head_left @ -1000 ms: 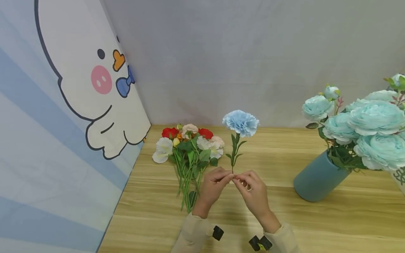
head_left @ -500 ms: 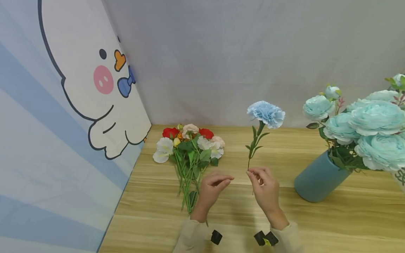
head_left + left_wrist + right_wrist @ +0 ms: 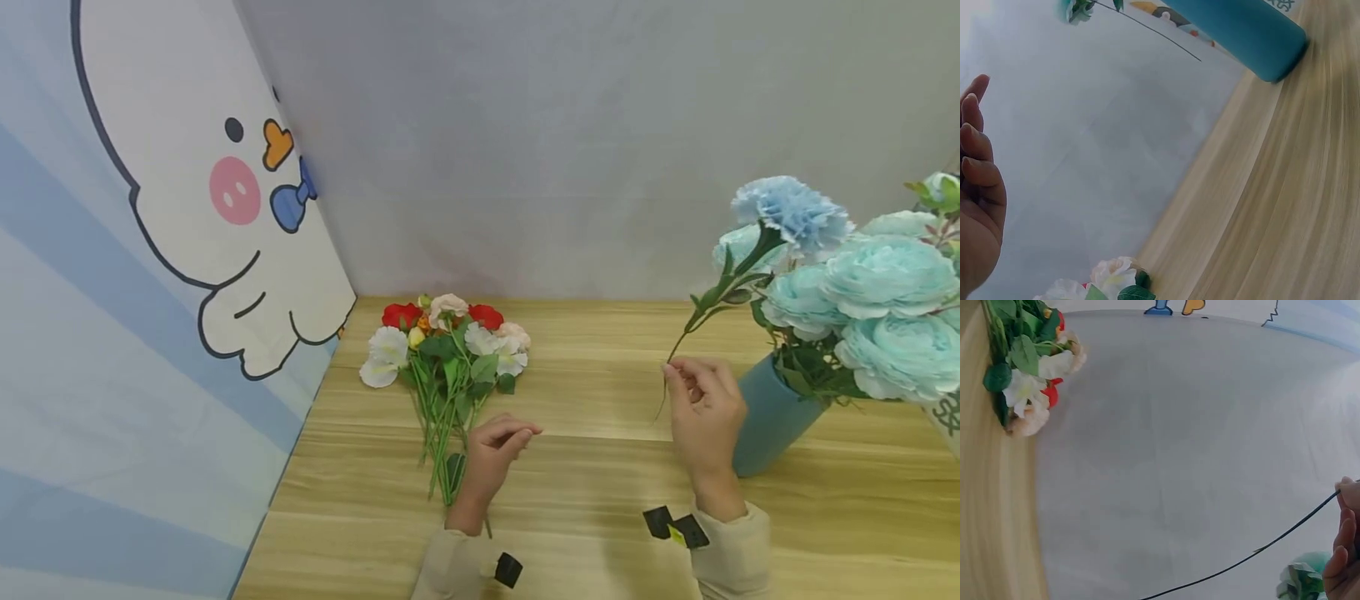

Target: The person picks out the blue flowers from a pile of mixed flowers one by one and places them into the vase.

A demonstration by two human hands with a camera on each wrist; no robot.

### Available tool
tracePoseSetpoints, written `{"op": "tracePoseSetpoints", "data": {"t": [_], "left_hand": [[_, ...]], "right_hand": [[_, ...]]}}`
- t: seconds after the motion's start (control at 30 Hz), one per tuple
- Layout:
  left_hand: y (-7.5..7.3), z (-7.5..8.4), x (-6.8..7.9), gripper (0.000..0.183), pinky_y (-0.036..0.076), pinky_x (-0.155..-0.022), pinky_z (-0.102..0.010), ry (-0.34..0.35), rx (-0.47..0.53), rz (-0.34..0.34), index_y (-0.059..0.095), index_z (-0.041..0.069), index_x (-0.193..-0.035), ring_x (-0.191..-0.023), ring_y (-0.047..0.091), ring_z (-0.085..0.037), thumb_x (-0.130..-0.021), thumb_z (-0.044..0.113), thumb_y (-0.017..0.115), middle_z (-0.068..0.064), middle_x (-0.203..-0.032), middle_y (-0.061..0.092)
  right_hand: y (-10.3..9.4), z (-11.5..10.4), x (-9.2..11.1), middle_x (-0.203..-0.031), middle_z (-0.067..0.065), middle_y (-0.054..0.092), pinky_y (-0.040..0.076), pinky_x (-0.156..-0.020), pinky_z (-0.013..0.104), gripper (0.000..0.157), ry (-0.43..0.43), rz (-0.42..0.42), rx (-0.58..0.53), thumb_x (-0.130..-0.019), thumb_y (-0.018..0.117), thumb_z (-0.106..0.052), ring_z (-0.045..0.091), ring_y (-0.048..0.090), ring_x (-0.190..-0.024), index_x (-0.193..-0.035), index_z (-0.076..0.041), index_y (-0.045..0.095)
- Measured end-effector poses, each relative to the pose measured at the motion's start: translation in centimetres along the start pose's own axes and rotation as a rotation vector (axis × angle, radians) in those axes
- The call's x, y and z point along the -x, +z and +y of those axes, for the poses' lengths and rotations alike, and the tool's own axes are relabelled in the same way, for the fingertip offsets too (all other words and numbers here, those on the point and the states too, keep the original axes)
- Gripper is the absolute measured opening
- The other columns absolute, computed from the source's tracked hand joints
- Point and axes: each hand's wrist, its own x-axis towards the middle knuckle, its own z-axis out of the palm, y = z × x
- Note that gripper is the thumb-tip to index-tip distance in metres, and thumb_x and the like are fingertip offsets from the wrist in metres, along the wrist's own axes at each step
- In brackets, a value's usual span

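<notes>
My right hand [image 3: 707,412] pinches the thin stem of a light blue carnation [image 3: 791,212] between thumb and fingertips. The bloom leans to the right and overlaps turquoise flowers [image 3: 888,275] in the head view. Those flowers stand in a tilted-looking blue-green vase [image 3: 776,417], partly behind my right hand. Below the fingertips, the stem's lower end hangs loose; in the right wrist view the dark stem [image 3: 1229,569] runs down and left from the fingers. My left hand [image 3: 491,458] holds nothing, its fingers loosely bent, just right of a bundle's green stems.
On the left of the wooden table [image 3: 585,492] lies a bundle of red, white and pale pink flowers [image 3: 450,350]. A grey backdrop [image 3: 562,150] rises behind the table. A panel with a cartoon duck [image 3: 187,125] borders the left side.
My left hand has let go of the carnation's stem and drawn back slightly left. My right hand has carried the carnation right and up, up to the vase, tilting it rightward.
</notes>
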Motion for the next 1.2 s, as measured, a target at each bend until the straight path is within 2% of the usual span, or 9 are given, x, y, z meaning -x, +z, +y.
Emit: {"op": "tracePoseSetpoints", "data": {"t": [0.1, 0.2, 0.33, 0.5, 0.67, 0.8, 0.9, 1.07, 1.2], "left_hand": [[0.1, 0.0, 0.0, 0.013, 0.039, -0.044, -0.022, -0.004, -0.003, 0.006, 0.065, -0.013, -0.086, -0.055, 0.043, -0.005, -0.087, -0.007, 0.054, -0.017, -0.065, 0.052], [0.1, 0.0, 0.0, 0.013, 0.039, -0.045, -0.021, -0.030, -0.013, 0.011, 0.065, -0.013, -0.085, -0.055, 0.042, -0.002, -0.087, -0.006, 0.055, -0.017, -0.064, 0.052], [0.1, 0.0, 0.1, 0.014, 0.038, -0.045, -0.020, -0.062, -0.011, 0.013, 0.065, -0.013, -0.083, -0.055, 0.041, 0.000, -0.088, -0.003, 0.056, -0.022, -0.064, 0.050], [0.0, 0.0, 0.1, 0.019, 0.038, -0.046, -0.020, -0.089, 0.003, 0.020, 0.065, -0.013, -0.082, -0.056, 0.042, 0.001, -0.089, 0.003, 0.057, -0.025, -0.064, 0.049], [-0.2, -0.1, 0.2, 0.024, 0.038, -0.047, -0.020, -0.108, 0.009, 0.024, 0.065, -0.013, -0.082, -0.057, 0.042, 0.000, -0.090, 0.008, 0.057, -0.016, -0.064, 0.052], [-0.2, -0.1, 0.2, 0.023, 0.038, -0.047, -0.020, -0.110, 0.016, 0.025, 0.065, -0.013, -0.081, -0.056, 0.041, 0.000, -0.090, 0.007, 0.057, -0.019, -0.063, 0.051], [-0.2, -0.2, 0.2, 0.019, 0.037, -0.047, -0.020, -0.118, 0.015, 0.027, 0.065, -0.013, -0.081, -0.056, 0.041, 0.000, -0.089, 0.002, 0.056, -0.026, -0.064, 0.048], [-0.2, -0.4, 0.3, 0.014, 0.038, -0.047, -0.020, -0.144, 0.007, 0.032, 0.065, -0.014, -0.080, -0.054, 0.041, 0.000, -0.087, -0.007, 0.055, -0.013, -0.062, 0.051], [-0.1, -0.2, 0.3, 0.013, 0.038, -0.046, -0.021, -0.149, 0.006, 0.033, 0.063, -0.016, -0.080, -0.054, 0.041, 0.000, -0.086, -0.011, 0.053, -0.008, -0.061, 0.051]], "right_hand": [[-1.1, -0.5, -1.5, -0.076, -0.008, 0.052, 0.032, -0.061, 0.007, 0.007, -0.004, 0.069, 0.003, -0.078, 0.068, 0.006, -0.010, 0.040, -0.067, -0.079, 0.013, 0.066], [-2.1, -0.9, -3.0, -0.082, -0.023, 0.046, 0.032, -0.060, 0.007, 0.018, -0.004, 0.150, 0.013, -0.081, 0.068, -0.004, -0.011, 0.039, -0.066, -0.078, 0.014, 0.066], [-3.4, -1.8, -4.8, -0.083, -0.025, 0.048, 0.032, -0.060, 0.007, 0.027, 0.002, 0.248, 0.037, -0.082, 0.069, -0.011, -0.012, 0.040, -0.065, -0.077, 0.015, 0.066], [-5.0, -3.1, -6.2, -0.081, -0.026, 0.045, 0.030, -0.060, 0.008, 0.027, 0.032, 0.316, 0.086, -0.082, 0.067, -0.010, -0.013, 0.039, -0.064, -0.077, 0.016, 0.065], [-6.1, -3.5, -7.1, -0.082, -0.027, 0.040, 0.028, -0.062, 0.009, 0.026, 0.020, 0.320, 0.163, -0.084, 0.065, -0.009, -0.015, 0.035, -0.067, -0.078, 0.016, 0.064], [-6.6, -3.6, -7.8, -0.083, -0.028, 0.039, 0.027, -0.065, 0.008, 0.024, -0.009, 0.332, 0.210, -0.084, 0.064, -0.007, -0.017, 0.035, -0.069, -0.079, 0.017, 0.065], [-6.9, -3.7, -8.1, -0.083, -0.028, 0.038, 0.027, -0.066, 0.007, 0.025, -0.021, 0.339, 0.228, -0.085, 0.064, -0.008, -0.017, 0.035, -0.070, -0.079, 0.017, 0.065], [-7.3, -3.5, -8.5, -0.084, -0.030, 0.038, 0.027, -0.067, 0.007, 0.027, -0.072, 0.347, 0.238, -0.084, 0.065, -0.010, -0.018, 0.036, -0.071, -0.080, 0.017, 0.065], [-7.7, -3.4, -8.9, -0.084, -0.031, 0.038, 0.027, -0.067, 0.007, 0.027, -0.108, 0.342, 0.242, -0.084, 0.066, -0.011, -0.018, 0.038, -0.072, -0.080, 0.016, 0.066]]}}
